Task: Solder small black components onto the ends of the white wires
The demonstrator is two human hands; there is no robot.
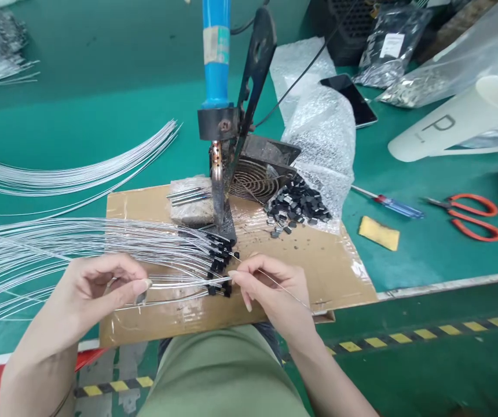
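My left hand (105,289) is closed, thumb and forefinger pinching a few thin white wires (175,284). A small grey piece shows under its fingertips, too hidden to name. My right hand (270,286) pinches a strand of thin solder wire (286,289), and its fingertips meet the end of the held white wires. Just beyond, a row of white wires (157,237) lies on the cardboard, each tipped with a small black connector (218,260). A blue-handled soldering iron (216,63) stands clamped upright above them, tip pointing down.
Loose black connectors (299,202) are heaped beside a round fan grille (253,179). Bubble wrap (327,133), a phone (351,99), a screwdriver (399,207), a yellow sponge (379,233), orange-handled scissors (470,214) and a white cup (453,121) lie rightward. Another wire bundle (79,174) is at left.
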